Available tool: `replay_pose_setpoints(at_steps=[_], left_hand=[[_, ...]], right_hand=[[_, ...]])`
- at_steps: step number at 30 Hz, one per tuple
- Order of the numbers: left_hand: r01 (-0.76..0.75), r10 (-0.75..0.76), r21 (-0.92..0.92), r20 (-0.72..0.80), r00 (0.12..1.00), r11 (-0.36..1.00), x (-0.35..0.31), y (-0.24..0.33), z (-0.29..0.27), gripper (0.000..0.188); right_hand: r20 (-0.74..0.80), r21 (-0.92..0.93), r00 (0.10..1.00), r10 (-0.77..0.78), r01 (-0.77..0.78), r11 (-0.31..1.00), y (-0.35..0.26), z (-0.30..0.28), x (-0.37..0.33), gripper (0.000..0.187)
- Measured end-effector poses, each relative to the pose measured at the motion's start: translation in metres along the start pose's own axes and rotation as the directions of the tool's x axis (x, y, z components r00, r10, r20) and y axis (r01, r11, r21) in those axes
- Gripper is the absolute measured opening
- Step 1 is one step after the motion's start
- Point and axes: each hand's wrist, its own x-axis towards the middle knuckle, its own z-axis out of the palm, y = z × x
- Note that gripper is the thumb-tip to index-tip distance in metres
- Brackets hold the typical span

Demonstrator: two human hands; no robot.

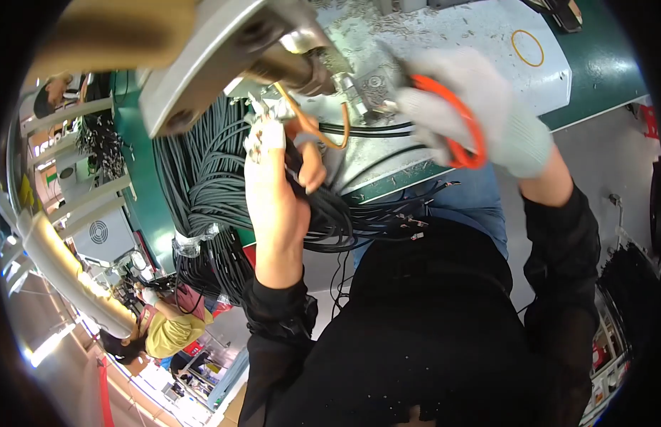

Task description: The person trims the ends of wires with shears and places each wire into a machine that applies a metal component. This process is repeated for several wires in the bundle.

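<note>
Left: big heap of black cables [202, 164] on green counter [149, 213], thin, smooth-jacketed, gently curved. Metal bench machine [202, 78] overhangs it. Left hand [277, 203] is below machine head, fingers curled by the cables; actual pinch hidden, can't tell. More cables hang past the front edge, pale ends [416, 235] exposed. Right gloved hand [487, 99] blurred, fingers bent by an orange-red loop [475, 135]; grip unclear. Progress: looks mid-batch, my judgement; can't separate finished cables from remaining ones.

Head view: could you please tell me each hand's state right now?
Left hand: appears closed around black cables.
Right hand: closed on an orange handle, though blurred.
</note>
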Motion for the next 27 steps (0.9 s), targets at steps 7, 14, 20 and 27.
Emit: replay_pose_setpoints(at_steps=[7, 14, 20, 27], left_hand=[[0.103, -0.102, -0.011, 0.069, 0.992, 0.995, -0.058, 0.0, 0.017, 0.003], [-0.109, 0.061, 0.419, 0.126, 0.99, 0.901, -0.066, 0.001, 0.029, 0.006], [-0.456, 0.263, 0.585, 0.387, 0.884, 0.67, -0.064, -0.004, 0.032, 0.016], [-0.429, 0.359, 0.596, 0.24, 0.902, 0.678, -0.071, -0.015, 0.038, 0.029]], right_hand=[[-0.013, 0.186, 0.947, 0.32, -0.312, 0.932, -0.057, 0.015, -0.044, 0.014], [0.023, 0.254, 0.982, 0.189, -0.188, 0.949, -0.053, 0.03, -0.051, 0.015], [0.055, 0.185, 0.973, 0.224, -0.231, 0.955, -0.057, 0.028, -0.062, 0.018], [-0.041, 0.403, 0.969, 0.242, -0.205, 0.892, -0.05, 0.03, -0.071, 0.019]])
